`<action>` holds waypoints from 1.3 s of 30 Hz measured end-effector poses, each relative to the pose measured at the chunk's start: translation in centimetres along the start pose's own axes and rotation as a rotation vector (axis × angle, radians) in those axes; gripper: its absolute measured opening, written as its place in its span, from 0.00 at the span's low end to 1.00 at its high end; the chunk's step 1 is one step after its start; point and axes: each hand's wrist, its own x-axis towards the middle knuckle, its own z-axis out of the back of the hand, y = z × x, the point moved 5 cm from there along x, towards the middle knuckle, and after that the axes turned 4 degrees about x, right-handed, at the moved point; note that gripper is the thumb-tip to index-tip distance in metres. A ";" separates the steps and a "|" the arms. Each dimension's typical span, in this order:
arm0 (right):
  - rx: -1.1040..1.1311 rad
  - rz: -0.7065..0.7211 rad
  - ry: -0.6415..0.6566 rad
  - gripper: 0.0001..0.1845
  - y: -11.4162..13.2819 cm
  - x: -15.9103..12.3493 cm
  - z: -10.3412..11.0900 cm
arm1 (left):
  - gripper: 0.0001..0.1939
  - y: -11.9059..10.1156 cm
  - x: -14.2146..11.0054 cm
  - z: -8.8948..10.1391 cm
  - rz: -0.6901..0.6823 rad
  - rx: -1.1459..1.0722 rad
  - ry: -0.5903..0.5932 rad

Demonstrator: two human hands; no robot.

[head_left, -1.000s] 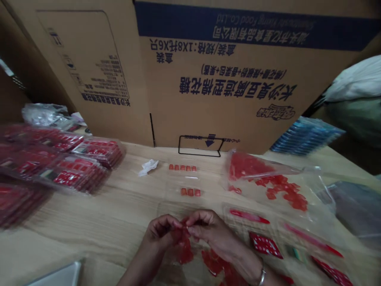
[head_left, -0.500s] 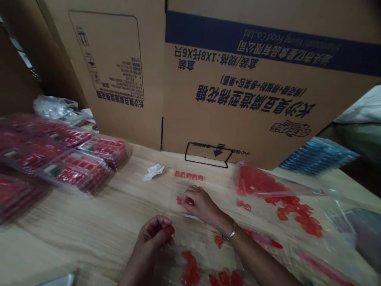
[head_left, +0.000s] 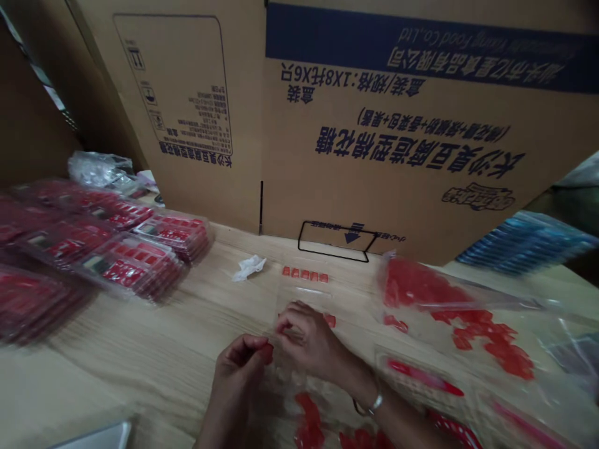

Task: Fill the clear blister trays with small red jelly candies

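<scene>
My left hand (head_left: 236,374) pinches a red piece (head_left: 267,353) toward the table's (head_left: 196,330) near edge. Right hand (head_left: 311,343) just beside; can't tell if it's gripping. Dragging knuckles could knock the nearby pieces (head_left: 330,321) askew.

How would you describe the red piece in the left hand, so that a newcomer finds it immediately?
From the big cardboard carton with upside-down print, go down past the row of five red pieces to the left hand. It pinches a small red piece. Unlike the pieces lying in that row, this one is held.
</scene>
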 end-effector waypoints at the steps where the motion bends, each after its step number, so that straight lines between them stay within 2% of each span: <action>1: 0.120 -0.045 0.003 0.08 0.5 -0.4 -0.2 | 0.15 0.1 0.0 0.1 0.005 -0.019 -0.003; 4: 0.538 -0.279 0.031 0.05 0.6 -1.9 -1.3 | 0.17 0.9 0.2 -0.2 0.085 -0.103 0.068; 6: 0.809 -0.439 0.017 0.09 0.0 -2.9 -2.0 | 0.18 1.6 0.2 -0.6 0.151 -0.121 0.143; 8: 0.954 -0.506 0.004 0.13 -0.4 -3.7 -2.3 | 0.20 2.0 0.1 -0.8 0.178 -0.079 0.202; 9: 0.947 -0.494 0.000 0.14 -0.4 -4.1 -2.3 | 0.21 2.2 0.1 -0.9 0.186 -0.046 0.234; 14: 0.614 -0.245 -0.067 0.06 0.9 -5.5 -0.3 | 0.18 2.1 -1.1 -1.8 0.240 0.025 0.423; 16: 0.517 -0.160 -0.061 0.06 1.0 -5.3 0.4 | 0.16 1.6 -1.4 -2.0 0.226 0.048 0.445; 18: 0.365 -0.100 -0.049 0.06 0.4 -4.4 1.1 | 0.15 1.0 -1.4 -1.8 0.138 0.094 0.378; 21: 0.015 -0.030 -0.030 0.06 -1.7 -1.9 2.3 | 0.14 0.1 -0.8 -1.0 -0.057 0.169 0.164; 24: -0.247 -0.007 0.068 0.07 -4.0 0.4 2.6 | 0.13 0.0 -0.3 -0.4 -0.136 0.224 0.048; 28: -0.280 -0.075 0.136 0.06 -5.1 1.0 2.2 | 0.12 0.3 0.0 -0.3 -0.147 0.253 0.033; 34: -0.467 -0.022 0.133 0.03 -2.6 0.3 0.7 | 0.11 0.3 -0.2 -0.5 -0.143 0.250 0.042; 39: -0.552 -0.068 0.207 0.07 -1.7 0.7 -0.6 | 0.11 -0.1 -0.1 -0.2 -0.152 0.268 0.025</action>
